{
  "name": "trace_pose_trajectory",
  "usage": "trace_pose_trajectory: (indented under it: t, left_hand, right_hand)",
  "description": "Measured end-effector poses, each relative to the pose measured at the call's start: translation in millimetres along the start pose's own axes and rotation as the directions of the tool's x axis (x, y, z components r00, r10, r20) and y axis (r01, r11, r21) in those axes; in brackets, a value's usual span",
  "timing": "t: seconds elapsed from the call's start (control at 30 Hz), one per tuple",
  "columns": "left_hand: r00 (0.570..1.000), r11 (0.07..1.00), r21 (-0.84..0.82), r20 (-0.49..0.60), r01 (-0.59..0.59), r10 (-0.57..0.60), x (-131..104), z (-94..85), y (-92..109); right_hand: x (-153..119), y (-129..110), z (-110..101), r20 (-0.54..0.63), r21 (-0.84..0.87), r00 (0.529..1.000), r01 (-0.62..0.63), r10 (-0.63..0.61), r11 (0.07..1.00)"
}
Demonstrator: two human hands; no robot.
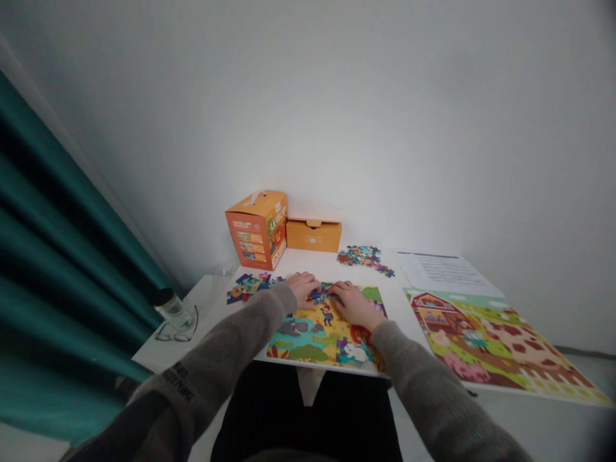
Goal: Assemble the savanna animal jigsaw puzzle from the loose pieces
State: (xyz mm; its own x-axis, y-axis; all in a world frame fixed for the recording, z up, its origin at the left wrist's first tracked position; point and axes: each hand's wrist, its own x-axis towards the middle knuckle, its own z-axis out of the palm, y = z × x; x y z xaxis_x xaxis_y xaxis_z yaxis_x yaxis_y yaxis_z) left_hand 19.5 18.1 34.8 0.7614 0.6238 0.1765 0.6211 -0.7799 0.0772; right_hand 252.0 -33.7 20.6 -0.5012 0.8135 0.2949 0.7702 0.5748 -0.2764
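Observation:
A colourful animal puzzle picture (308, 337) lies on the white table in front of me. My left hand (303, 289) rests at its upper edge, fingers bent toward dark blue pieces; what they hold, if anything, is too small to tell. On the right part of the picture is my right hand (353, 303), its fingers curled against the same dark blue area, with their tips partly hidden. Loose puzzle pieces (248, 287) lie left of my left hand. Another heap of pieces (360, 255) sits behind the picture, toward the wall.
An orange puzzle box (257, 230) and a low orange carton (314, 236) stand at the back. Printed paper (430, 269) and a farm picture (500, 343) lie at the right. Glasses (180, 333) and a dark-lidded jar (172, 310) are at the left.

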Motion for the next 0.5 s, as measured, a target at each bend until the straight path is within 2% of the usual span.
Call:
trace_pose_trajectory:
  t: [0.1, 0.23, 0.5]
  left_hand:
    - [0.999, 0.999, -0.010, -0.030, 0.033, -0.034, 3, 1.0, -17]
    - [1.000, 0.999, -0.039, 0.019, 0.014, -0.014, 11, 7.7, -33]
    - [0.998, 0.999, -0.036, 0.063, 0.003, -0.001, 22, 11.4, -35]
  right_hand:
    - [-1, -2, -1, 0.006, -0.008, 1.000, -0.001, 0.001, 1.000]
    - [-2, -2, 0, 0.008, -0.021, 1.000, 0.006, -0.006, 1.000]
    - [-3, -1, 2, 0.034, -0.055, 0.999, 0.000, 0.002, 0.999]
